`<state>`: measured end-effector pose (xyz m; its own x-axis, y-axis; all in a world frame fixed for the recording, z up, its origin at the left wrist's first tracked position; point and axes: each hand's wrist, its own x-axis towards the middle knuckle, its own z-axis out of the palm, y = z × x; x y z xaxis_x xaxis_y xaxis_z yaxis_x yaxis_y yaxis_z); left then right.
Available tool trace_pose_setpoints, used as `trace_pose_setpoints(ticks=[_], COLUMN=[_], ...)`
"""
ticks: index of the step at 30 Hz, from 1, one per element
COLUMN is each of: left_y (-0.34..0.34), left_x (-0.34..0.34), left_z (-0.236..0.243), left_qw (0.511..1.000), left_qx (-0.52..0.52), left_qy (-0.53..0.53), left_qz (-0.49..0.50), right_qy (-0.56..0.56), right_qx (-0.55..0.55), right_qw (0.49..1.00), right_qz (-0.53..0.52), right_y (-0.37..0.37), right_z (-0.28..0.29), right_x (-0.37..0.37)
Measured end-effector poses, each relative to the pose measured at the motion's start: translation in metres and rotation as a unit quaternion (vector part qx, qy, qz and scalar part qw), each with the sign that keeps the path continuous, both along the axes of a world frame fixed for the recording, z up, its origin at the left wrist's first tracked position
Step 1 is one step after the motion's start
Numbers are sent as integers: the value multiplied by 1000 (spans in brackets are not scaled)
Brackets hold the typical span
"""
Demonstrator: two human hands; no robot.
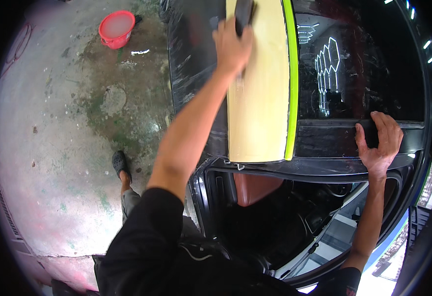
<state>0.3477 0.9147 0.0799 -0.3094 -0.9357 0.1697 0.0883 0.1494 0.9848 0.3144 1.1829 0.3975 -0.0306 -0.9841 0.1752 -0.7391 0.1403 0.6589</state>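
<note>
Sitting on the floor (pixel 43 148) there's one red bucket (pixel 119 41) with cloudy liquid (pixel 118 23) in it. Over on the dark car (pixel 193 61), I count one cream panel (pixel 262 98) and one green strip (pixel 293 89) down its right edge. The left hand (pixel 233 47) has thumb and fingers clamped on one dark block (pixel 244 14), kinda blurry, up toward the panel's far end. Right hand (pixel 381 143) rests on the black trim (pixel 327 140), thumb spread apart from the fingers. One dark clog (pixel 120 164) too, left side.
</note>
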Motion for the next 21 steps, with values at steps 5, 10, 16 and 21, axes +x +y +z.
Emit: trace_pose_setpoints(ticks=[5,10,16,21], left_y=[32,196,-46,91], left_x=[18,118,-20,52], left_z=[-5,-19,5,-6], left_qw=[999,994,995,993], left_qx=[24,48,91,73], left_qy=[7,-8,-36,-9], left_qz=[-36,-95,-1,-92], right_qy=[11,10,-1,15], right_qx=[-2,-2,-1,2], right_qw=[1000,1000,1000,1000], right_qz=[0,-9,21,-10], right_y=[1,7,-6,4], right_z=[-1,4,-2,0], right_x=[0,0,2,2])
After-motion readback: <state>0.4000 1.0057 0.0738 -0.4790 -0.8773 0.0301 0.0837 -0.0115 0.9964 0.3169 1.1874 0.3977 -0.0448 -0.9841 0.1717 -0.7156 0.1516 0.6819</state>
